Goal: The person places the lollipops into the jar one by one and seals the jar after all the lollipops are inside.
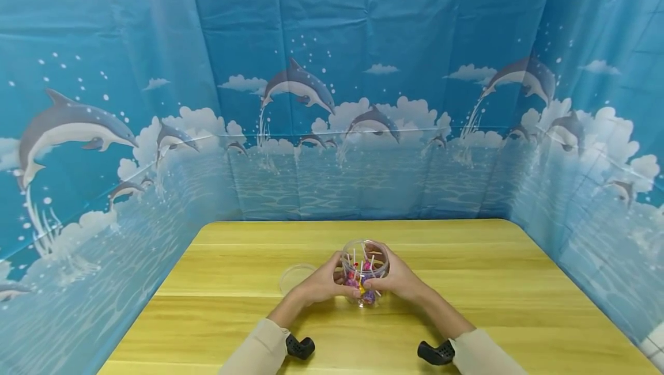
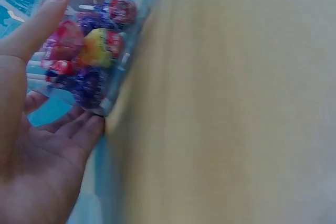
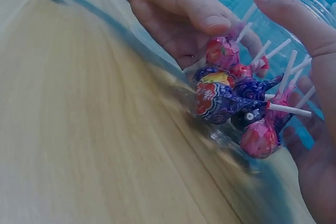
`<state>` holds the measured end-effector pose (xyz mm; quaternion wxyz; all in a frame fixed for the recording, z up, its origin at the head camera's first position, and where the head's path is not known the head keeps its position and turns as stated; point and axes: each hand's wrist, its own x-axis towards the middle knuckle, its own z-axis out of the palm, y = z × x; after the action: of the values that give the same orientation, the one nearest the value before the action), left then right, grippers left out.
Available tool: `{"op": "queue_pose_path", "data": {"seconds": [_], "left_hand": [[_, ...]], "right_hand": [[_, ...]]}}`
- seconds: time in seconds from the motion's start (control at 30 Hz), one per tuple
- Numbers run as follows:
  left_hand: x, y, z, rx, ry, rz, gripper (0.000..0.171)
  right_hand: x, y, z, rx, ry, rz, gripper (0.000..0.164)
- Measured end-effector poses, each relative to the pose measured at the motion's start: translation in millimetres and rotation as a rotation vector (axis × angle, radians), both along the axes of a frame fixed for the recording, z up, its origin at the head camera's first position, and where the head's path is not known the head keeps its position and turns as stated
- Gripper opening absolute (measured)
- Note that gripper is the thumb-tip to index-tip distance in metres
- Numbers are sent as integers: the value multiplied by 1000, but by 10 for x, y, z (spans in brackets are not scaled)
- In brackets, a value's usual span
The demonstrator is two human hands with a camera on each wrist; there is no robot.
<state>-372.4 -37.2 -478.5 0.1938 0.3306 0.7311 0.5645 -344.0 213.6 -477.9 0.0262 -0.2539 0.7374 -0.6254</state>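
Note:
A clear round jar [image 1: 365, 271] with an open top stands between both hands near the middle of the table. Inside it are several wrapped lollipops [image 3: 226, 95], in purple, pink, red and yellow, their white sticks pointing mostly up. My left hand [image 1: 324, 280] grips the jar's left side, thumb across the front and fingers curled round behind. From the right, my right hand [image 1: 396, 274] holds the jar the same way, its thumb on the front wall. In the left wrist view the lollipops [image 2: 94, 48] show through the jar's wall, close to its base.
A clear round lid [image 1: 297, 277] lies on the wooden table [image 1: 218, 323], left of the jar and just behind the left forearm. A blue dolphin-print curtain [image 1: 332, 179] hangs along the table's back and sides. Each wrist wears a black device [image 1: 300, 347].

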Motion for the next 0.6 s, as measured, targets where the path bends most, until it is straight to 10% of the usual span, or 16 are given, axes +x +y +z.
{"op": "queue_pose_path", "data": {"seconds": [0.33, 0.6], "left_hand": [[-8, -163, 354, -336, 289, 95, 109], [-48, -536, 309, -374, 379, 232, 113]], "right_hand": [[-7, -19, -27, -21, -12, 10, 90], [-26, -38, -26, 12, -23, -36, 92]]}}
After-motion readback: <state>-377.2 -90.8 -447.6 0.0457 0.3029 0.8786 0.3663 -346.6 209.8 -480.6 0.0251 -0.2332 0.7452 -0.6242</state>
